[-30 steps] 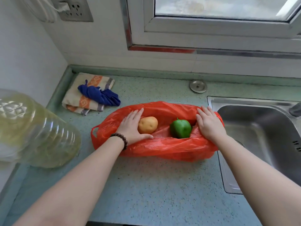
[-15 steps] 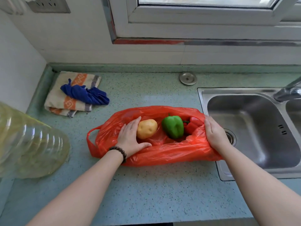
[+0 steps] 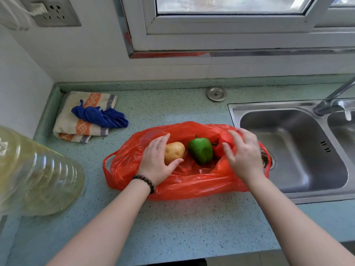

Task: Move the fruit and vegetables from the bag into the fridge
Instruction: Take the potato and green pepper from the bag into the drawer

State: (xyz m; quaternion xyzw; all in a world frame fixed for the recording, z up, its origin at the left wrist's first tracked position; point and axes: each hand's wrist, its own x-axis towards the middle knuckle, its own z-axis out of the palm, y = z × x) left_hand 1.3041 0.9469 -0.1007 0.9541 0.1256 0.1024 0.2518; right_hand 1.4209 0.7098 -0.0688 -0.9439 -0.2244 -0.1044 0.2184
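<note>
Right hand (image 3: pixel 245 154) lifted off bag (image 3: pixel 182 181), fingers loose, reaching for produce; left hand (image 3: pixel 156 160) flat, steadying potato (image 3: pixel 173 152).

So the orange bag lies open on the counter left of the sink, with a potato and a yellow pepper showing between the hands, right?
Not quite: the pepper is green, not yellow, as the head view shows. The rest holds: the orange bag lies open on the counter left of the sink, with the potato showing between the hands.

No readable text, label or number anywhere — not on any item.
</note>
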